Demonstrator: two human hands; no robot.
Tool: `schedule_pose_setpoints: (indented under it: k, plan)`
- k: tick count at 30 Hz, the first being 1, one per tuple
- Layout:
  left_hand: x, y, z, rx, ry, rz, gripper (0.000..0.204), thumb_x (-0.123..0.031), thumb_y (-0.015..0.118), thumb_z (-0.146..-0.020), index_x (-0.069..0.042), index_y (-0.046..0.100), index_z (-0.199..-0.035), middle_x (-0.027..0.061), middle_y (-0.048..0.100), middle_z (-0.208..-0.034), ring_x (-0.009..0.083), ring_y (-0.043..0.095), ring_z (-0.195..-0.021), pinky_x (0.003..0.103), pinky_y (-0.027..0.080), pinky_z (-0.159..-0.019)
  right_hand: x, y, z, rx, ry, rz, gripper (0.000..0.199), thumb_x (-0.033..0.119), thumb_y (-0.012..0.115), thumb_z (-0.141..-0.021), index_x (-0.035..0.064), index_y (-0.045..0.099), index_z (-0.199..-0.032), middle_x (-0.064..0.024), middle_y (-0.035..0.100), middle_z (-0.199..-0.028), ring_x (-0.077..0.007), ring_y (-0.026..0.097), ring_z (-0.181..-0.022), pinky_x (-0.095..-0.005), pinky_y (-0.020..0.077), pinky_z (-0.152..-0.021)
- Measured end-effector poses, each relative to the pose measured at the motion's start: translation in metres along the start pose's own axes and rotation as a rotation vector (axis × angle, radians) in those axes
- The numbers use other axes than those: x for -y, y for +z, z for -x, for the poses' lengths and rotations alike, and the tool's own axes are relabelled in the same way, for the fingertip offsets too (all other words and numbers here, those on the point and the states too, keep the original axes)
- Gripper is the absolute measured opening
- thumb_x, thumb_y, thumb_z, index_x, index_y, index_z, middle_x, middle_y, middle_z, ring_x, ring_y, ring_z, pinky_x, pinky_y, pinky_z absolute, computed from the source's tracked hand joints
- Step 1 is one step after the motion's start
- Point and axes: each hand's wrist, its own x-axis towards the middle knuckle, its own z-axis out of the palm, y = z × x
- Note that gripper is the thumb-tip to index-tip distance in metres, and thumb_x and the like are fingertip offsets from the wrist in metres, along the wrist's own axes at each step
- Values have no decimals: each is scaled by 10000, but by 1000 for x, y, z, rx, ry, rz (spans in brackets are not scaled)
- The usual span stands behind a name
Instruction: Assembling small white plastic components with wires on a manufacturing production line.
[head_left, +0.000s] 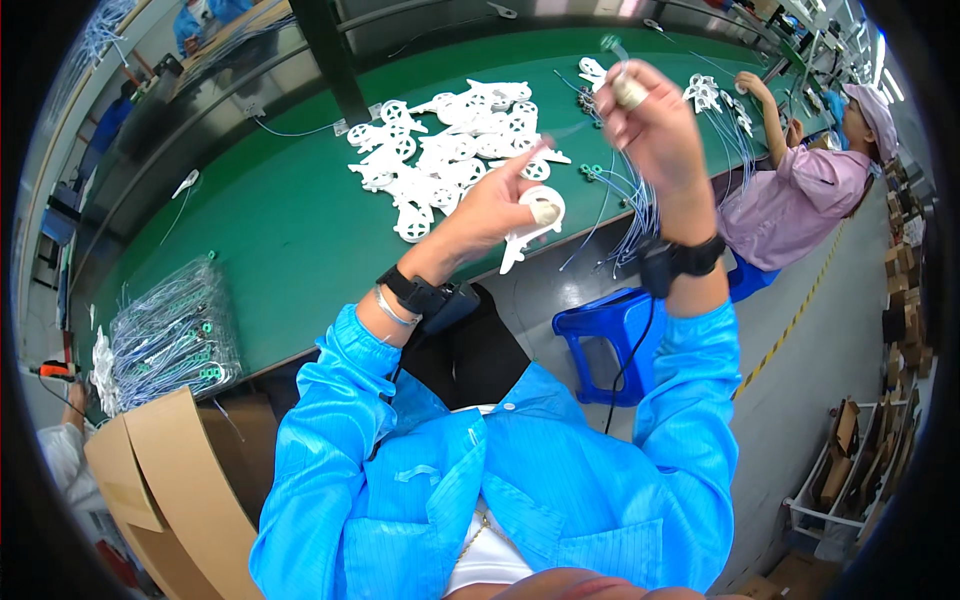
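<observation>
My left hand [492, 207] is closed on a white plastic part [540, 222] with a round ring and a narrow tail, the thumb pressed on the ring. Higher up and to the right, my right hand [650, 125] is closed, its fingers pinching a thin cable with a green round end [611, 43] that sticks out above them. Motion blurs this hand and the cable. Both thumbs wear pale finger covers. Beyond my left hand, many similar white parts [455, 150] lie heaped on the green table. Below my right hand hangs a bundle of thin blue-white cables [630, 205] over the table edge.
At the left lies a stack of bagged cables [175, 330] with green ends, beside an open cardboard box [185, 480]. A blue stool [605, 345] stands under the table edge. A co-worker in pink [800, 195] handles white parts on the right. A dark post [330, 60] rises behind the heap.
</observation>
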Motion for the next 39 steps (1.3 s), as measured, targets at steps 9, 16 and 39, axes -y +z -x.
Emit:
schedule_pose_setpoints:
  k: [9,16,39]
  plan:
    - [11,30,32,-115,-10,-172,389,-140,651,-813,-11,534,-1162,52,621,-812,104,602,-709,230,490,-612,-51,5,54,-233,67,-262,75,82,542,-889,22,566,-927,-88,618,-768,-82,509,-498,-191,371,-414]
    - [3,29,10,-137,-130,-30,316,-153,643,-822,-20,562,-1097,56,618,-767,82,580,-640,197,457,-555,-55,21,41,-187,63,32,260,230,497,-937,-12,577,-991,-88,624,-752,-66,458,-446,-195,322,-390]
    - [57,6,38,-180,-175,-38,380,-35,571,-835,4,509,-1208,19,597,-1010,73,557,-831,215,468,-654,-108,16,116,-239,123,-29,138,23,528,-884,-40,591,-988,-146,643,-920,-174,649,-811,-248,548,-688]
